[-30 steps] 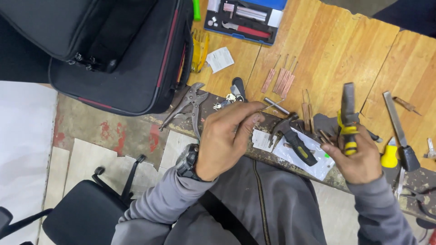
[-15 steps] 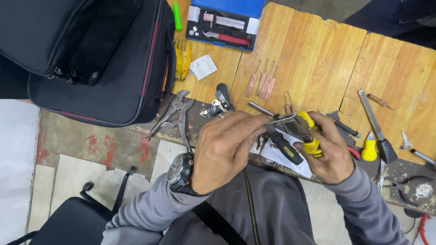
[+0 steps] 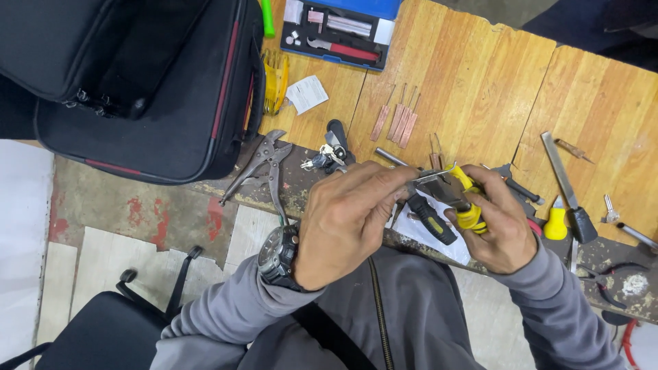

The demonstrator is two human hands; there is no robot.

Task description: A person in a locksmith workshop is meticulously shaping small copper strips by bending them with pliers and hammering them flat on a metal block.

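My right hand (image 3: pixel 497 223) grips yellow-handled pliers (image 3: pixel 462 199) just above the near edge of the wooden workbench (image 3: pixel 480 82). Their jaws point left and close on a small metal piece (image 3: pixel 421 180). My left hand (image 3: pixel 346 223), with a dark wristwatch (image 3: pixel 277 255) on the wrist, pinches that same piece between its fingertips. A black-handled tool (image 3: pixel 432 219) lies on a white paper just under both hands.
A black bag (image 3: pixel 137 75) sits at the left, locking pliers (image 3: pixel 264 164) and a bunch of keys (image 3: pixel 322 156) beside it. A blue tool case (image 3: pixel 339 31) stands at the back. Copper strips (image 3: pixel 396 122), a chisel (image 3: pixel 565 185) and a yellow-handled screwdriver (image 3: pixel 555 220) lie around. A black chair (image 3: pixel 103 329) is lower left.
My right hand has swung the pliers from upright at the right over to the left. Both hands have met, and the jaws now hold the metal piece with my left fingers.
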